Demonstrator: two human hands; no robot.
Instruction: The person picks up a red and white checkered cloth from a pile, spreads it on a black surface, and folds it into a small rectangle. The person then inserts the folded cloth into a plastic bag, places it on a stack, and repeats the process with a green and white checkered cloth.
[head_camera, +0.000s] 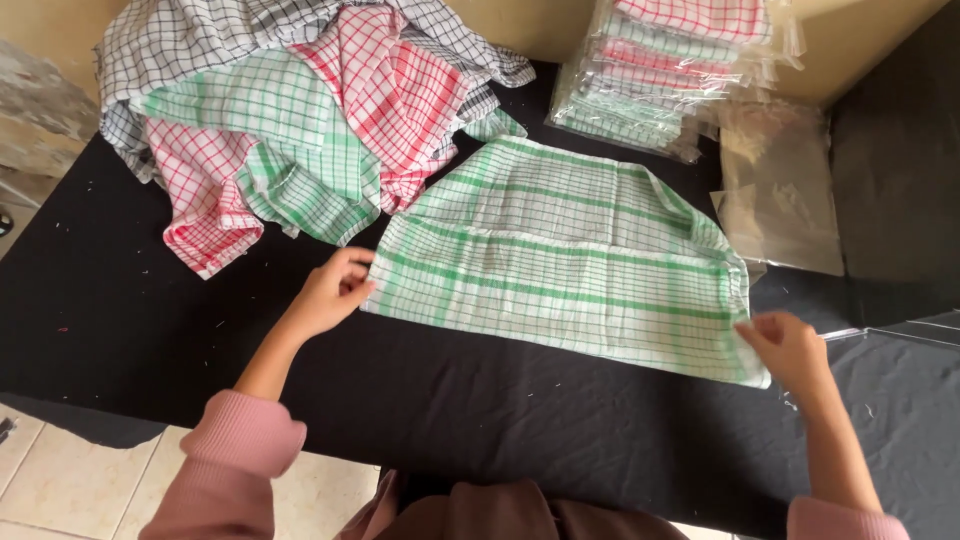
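Green-and-white checked cotton cloth (560, 260) lying lengthwise between both hands; left hand (328, 292) pinching left edge, right hand (790, 347) pinching right corner.

I have one view only, from the head camera: it looks steeply down and forward over the black cloth-covered table (150, 330), close enough that both forearms fill the lower edge, the pale wall at top.
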